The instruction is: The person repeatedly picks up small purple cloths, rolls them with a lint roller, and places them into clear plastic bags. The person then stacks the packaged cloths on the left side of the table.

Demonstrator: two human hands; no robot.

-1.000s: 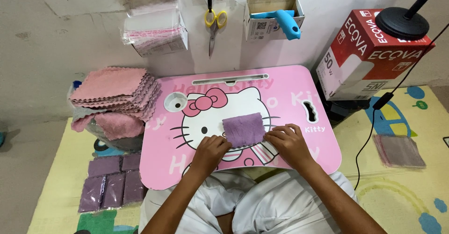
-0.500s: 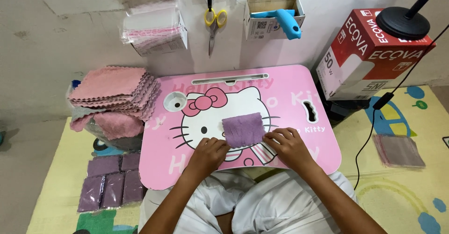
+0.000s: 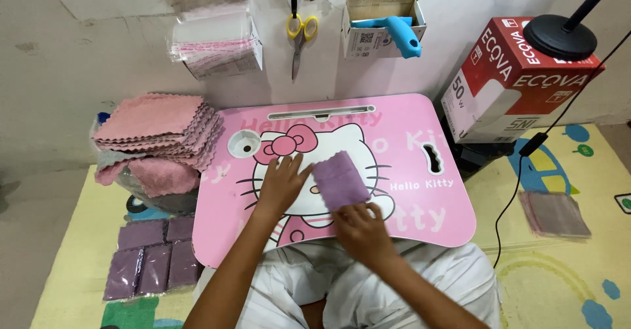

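Head view, looking down on a pink lap bench with a cartoon cat print, set across the person's knees.

Purple cloth: small folded square with scalloped edges, lying tilted near the middle of the bench, over the cat's face.

Left hand: flat on the bench just beside the cloth's left edge, fingers spread apart, fingertips at or touching that edge. Holds nothing.

Right hand: at the cloth's near lower corner, fingers curled together. Whether they pinch the corner or only press on it, I cannot tell; the knuckles hide the contact.

Around: stack of pink cloths on a heap to the left of the bench; packed purple cloths in clear sleeves on the yellow floor mat; another flat bagged stack on the mat to the right. On the wall: clear bags, yellow-handled scissors, a small box holding a blue tool. Red carton and black lamp base at right.

Judgement on handling: the cloth looks soft and limp, so the fold likely keeps best if the left palm stays flat as an anchor while the right hand works the corner, edges aligned before pressing and creases smoothed outward.
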